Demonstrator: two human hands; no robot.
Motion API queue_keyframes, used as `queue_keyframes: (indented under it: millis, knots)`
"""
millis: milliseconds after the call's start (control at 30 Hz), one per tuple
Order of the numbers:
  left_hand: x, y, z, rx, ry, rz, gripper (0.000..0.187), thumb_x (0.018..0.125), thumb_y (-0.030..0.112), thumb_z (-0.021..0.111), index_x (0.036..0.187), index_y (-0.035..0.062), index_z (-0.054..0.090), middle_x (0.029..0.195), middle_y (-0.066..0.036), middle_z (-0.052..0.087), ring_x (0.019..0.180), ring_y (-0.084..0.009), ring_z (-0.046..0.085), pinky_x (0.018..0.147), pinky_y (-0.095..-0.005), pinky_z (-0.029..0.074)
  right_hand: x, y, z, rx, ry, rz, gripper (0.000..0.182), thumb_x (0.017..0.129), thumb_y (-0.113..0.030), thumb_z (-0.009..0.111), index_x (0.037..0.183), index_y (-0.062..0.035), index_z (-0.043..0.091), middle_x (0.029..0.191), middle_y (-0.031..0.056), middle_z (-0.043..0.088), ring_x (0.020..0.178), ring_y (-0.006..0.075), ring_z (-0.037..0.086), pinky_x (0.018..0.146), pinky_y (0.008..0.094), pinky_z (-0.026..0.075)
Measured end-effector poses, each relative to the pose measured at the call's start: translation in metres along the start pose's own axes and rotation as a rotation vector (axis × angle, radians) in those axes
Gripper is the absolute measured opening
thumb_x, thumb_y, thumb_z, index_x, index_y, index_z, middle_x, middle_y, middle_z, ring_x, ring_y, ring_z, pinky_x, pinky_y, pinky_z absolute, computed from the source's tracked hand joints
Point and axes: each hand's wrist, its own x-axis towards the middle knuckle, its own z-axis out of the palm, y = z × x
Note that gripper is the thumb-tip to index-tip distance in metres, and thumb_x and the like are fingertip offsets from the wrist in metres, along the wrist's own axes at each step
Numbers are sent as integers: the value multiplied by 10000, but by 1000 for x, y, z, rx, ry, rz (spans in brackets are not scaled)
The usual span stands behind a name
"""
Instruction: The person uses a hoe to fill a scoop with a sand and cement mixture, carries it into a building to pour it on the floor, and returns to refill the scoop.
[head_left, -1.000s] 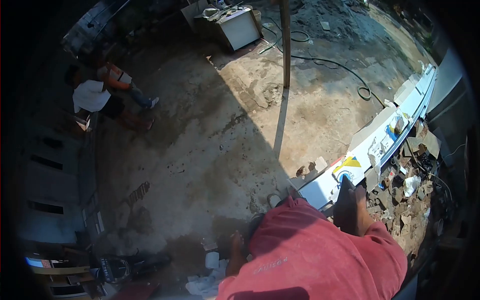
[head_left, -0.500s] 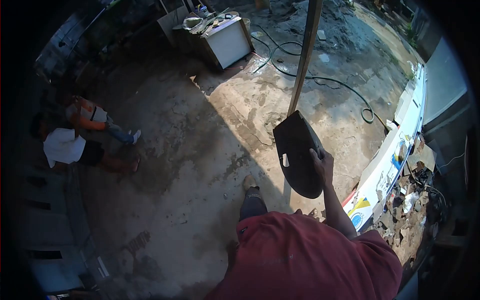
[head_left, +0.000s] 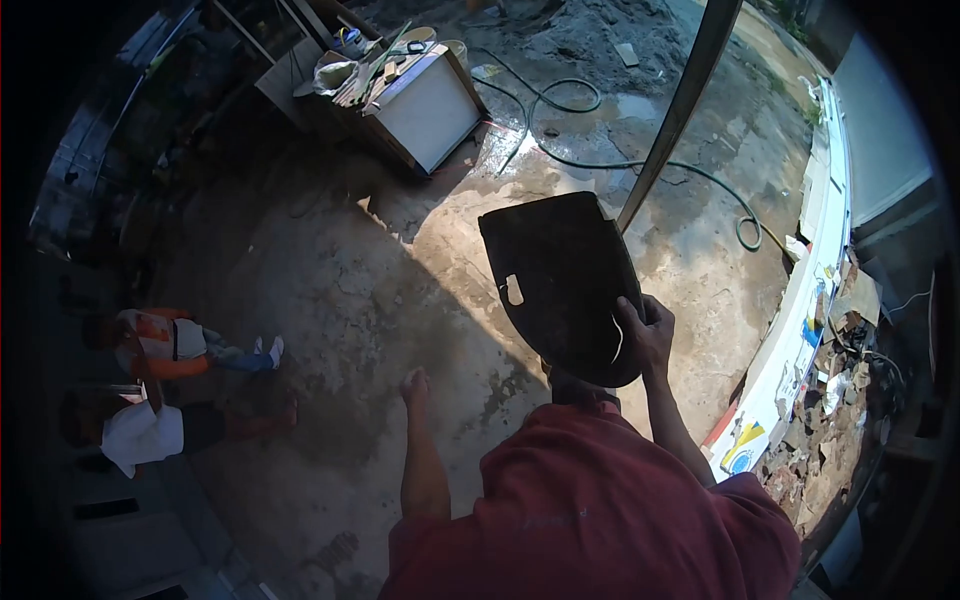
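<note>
My right hand (head_left: 648,328) grips the right edge of a dark, flat panel (head_left: 560,270), thumb on its near face. The panel has a straight top, a rounded bottom and a small cut-out at its left side. It is held up in front of my body and hides my legs in part. My left hand (head_left: 415,383) hangs over the concrete floor, left of the panel and apart from it. Its fingers look curled in, but whether anything is inside them is too small to tell.
A wooden post (head_left: 680,115) rises behind the panel. A cabinet (head_left: 425,110) with tools on top stands ahead, beside a green hose (head_left: 600,163). Two people (head_left: 165,340) (head_left: 145,435) are at the left. A long white board (head_left: 790,370) and rubble (head_left: 815,430) lie right.
My left arm and hand have come into view. The panel has shifted left and shows more of its face, still in my right hand. The view has turned, and the cabinet appears nearer.
</note>
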Motion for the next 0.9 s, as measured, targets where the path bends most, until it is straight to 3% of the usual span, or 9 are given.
queue_keyframes:
  millis: [200, 267, 333, 400, 567, 600, 700, 900]
  knots:
    - [85, 36, 102, 74, -86, -80, 302, 871, 266, 606, 1067, 38, 581, 751, -28, 584, 559, -125, 544, 487, -267, 454, 145, -8, 71, -106, 13, -74, 284, 802, -246, 710, 791, 26, 627, 589, -24, 511, 551, 56, 430, 509, 247, 361]
    - [85, 33, 125, 52, -1, -115, 305, 874, 277, 559, 1018, 11, 593, 714, -25, 556, 534, -131, 545, 454, -279, 448, 220, -1, 101, -214, 19, -93, 322, 802, -267, 708, 722, 23, 593, 558, -14, 460, 541, 65, 387, 495, 271, 334]
    - [77, 24, 132, -11, -38, -281, 288, 869, 268, 554, 994, 8, 573, 729, -45, 550, 541, -159, 549, 467, -296, 462, 280, -17, 131, -219, 3, -65, 367, 806, -282, 701, 667, 21, 549, 542, -2, 416, 541, 76, 355, 490, 287, 309]
    - [67, 8, 141, -17, 64, -445, 268, 872, 268, 554, 981, 24, 572, 754, -68, 565, 550, -178, 553, 469, -293, 461, 330, -30, 154, -225, 60, -98, 387, 810, -285, 695, 647, 21, 522, 536, 13, 407, 539, 84, 349, 492, 289, 303]
    - [99, 29, 178, 219, 1, -525, 269, 870, 276, 555, 976, 29, 570, 762, -74, 571, 551, -180, 557, 467, -288, 461, 448, -38, 188, -22, 209, -18, 290, 846, -247, 680, 671, -53, 554, 584, -99, 400, 526, 12, 314, 473, 206, 232]
    - [115, 40, 189, 234, -2, -539, 269, 869, 277, 555, 975, 30, 570, 764, -76, 572, 551, -181, 557, 466, -287, 460, 475, -31, 193, 15, 261, -78, 284, 851, -251, 676, 674, -54, 574, 584, -73, 446, 503, 22, 364, 453, 196, 262]
    - [177, 73, 230, 243, -13, -571, 270, 868, 281, 555, 972, 33, 569, 769, -79, 575, 552, -182, 560, 465, -284, 460, 540, -29, 198, 292, 284, 105, 275, 855, -292, 669, 724, -63, 592, 590, -9, 503, 470, 62, 440, 421, 200, 336]
    - [388, 188, 339, 122, -42, -490, 271, 865, 290, 556, 967, 39, 567, 779, -87, 582, 554, -185, 564, 461, -278, 459, 655, -27, 222, 527, 478, 321, 368, 857, -437, 625, 895, -75, 569, 619, -9, 492, 465, 90, 445, 422, 222, 333]
